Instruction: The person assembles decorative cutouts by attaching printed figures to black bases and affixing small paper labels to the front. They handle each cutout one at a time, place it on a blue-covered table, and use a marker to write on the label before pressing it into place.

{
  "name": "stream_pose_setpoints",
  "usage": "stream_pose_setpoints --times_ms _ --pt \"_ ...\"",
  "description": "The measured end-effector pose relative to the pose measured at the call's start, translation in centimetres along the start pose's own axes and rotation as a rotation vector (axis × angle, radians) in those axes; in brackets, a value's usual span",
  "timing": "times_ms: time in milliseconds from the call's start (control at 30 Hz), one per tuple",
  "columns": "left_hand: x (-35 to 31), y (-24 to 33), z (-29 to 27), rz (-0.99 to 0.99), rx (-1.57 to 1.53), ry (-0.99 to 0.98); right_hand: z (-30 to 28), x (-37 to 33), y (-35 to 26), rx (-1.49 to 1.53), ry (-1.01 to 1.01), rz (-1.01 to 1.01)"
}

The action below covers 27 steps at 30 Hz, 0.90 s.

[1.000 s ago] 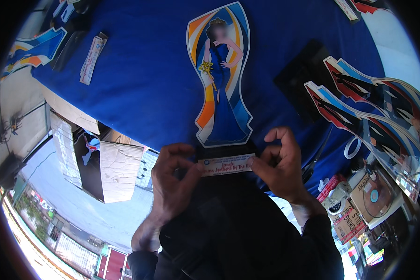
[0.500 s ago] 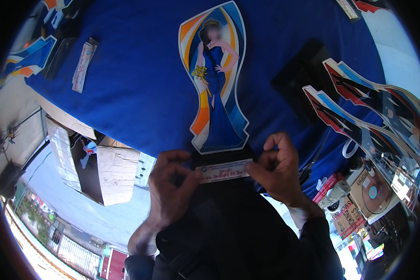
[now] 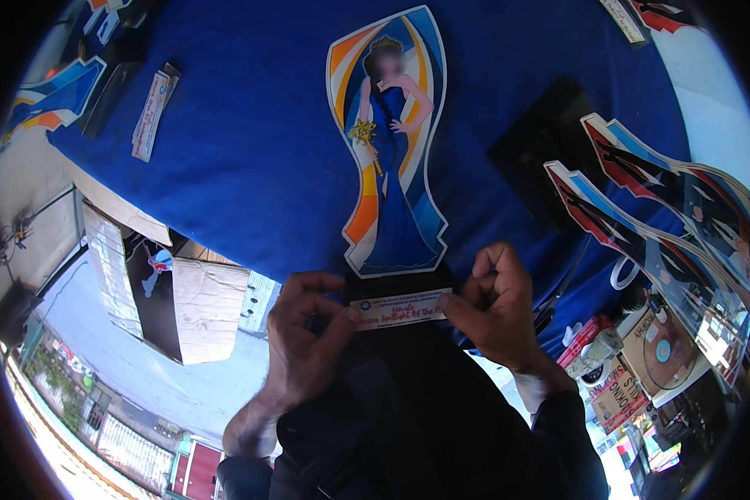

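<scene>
A flat trophy plaque [image 3: 429,179] with a curved outline lies before me, printed with a figure in a blue gown on blue, orange and white swirls. Its lower end meets a black base [image 3: 443,278]. Across the front of that base is a small white label strip [image 3: 402,309] with a blue emblem and red lettering. My left hand [image 3: 307,342] pinches the strip's left end between thumb and fingers. At the right end, the thumb of my right hand [image 3: 505,312] presses on the strip, with its fingers curled above.
A blue cloth [image 3: 242,125] covers the table. Several similar plaques [image 3: 617,204] are stacked at the right, near a black block [image 3: 542,150]. Label strips [image 3: 153,115] lie at the left. An open cardboard box [image 3: 212,308] stands beyond the table's left edge.
The plaque's top has shifted slightly to the right in view, and it looks a little more upright. Both hands keep their places at the label strip's ends.
</scene>
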<state>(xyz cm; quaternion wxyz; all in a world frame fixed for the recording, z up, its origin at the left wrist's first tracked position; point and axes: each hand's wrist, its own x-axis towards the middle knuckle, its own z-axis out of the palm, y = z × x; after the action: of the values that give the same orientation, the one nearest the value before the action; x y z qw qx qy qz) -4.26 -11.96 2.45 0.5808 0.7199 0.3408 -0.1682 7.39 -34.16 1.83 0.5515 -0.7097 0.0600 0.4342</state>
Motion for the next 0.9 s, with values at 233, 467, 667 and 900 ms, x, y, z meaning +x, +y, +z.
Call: stream_pose_setpoints --times_ms 233,467,667,900 --pt "0.13 -0.08 0.2 0.038 0.01 0.024 0.11 0.0 0.51 0.004 0.006 -0.02" --pt "0.22 -0.34 0.12 0.027 0.015 0.011 0.12 0.0 0.69 -0.008 0.007 -0.041" --pt "0.4 -0.38 0.18 0.034 0.0 0.009 0.21 0.18 0.69 -0.071 -0.006 -0.092" --pt "0.45 -0.32 0.16 -0.006 -0.015 -0.004 0.43 0.26 0.38 -0.086 0.01 -0.098"
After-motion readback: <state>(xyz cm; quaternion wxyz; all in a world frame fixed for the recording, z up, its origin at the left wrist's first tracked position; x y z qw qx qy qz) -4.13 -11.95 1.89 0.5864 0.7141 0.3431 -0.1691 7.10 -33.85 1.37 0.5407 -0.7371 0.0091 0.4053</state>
